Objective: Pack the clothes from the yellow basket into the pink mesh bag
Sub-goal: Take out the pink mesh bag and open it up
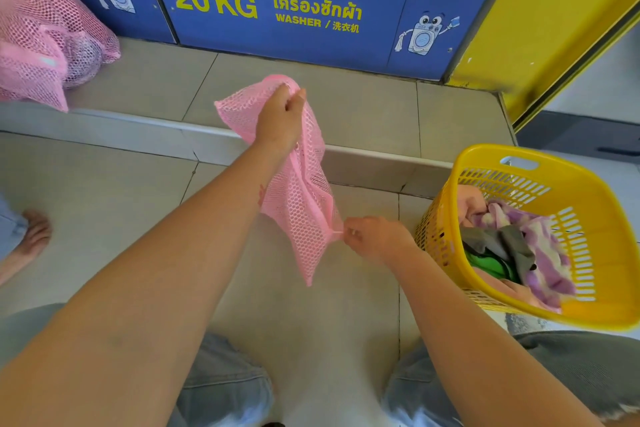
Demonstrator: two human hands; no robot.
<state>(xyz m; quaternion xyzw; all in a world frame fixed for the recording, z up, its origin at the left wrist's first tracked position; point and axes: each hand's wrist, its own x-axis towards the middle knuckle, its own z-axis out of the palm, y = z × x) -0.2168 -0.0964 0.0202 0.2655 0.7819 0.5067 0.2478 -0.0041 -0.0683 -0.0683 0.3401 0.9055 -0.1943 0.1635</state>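
At the far left of the raised tiled step [145,80], against the blue washer panel [294,10], lies a stuffed pink mesh sack [45,42], and below it on the floor [104,201] a bare foot [26,243] shows at the left edge. Toward the middle, the left hand [280,118] is lifted over the step's front edge, its grip closed on the bunched top of the pink mesh bag [301,204], which hangs limp and flat in the air. The right hand [377,236], lower, pinches a small pink tab at the bag's lower right edge in a narrow grip. At the right, the yellow basket [595,253] stands on the floor just beside the step, holding clothes [519,243]: purple-and-white, grey and green pieces.
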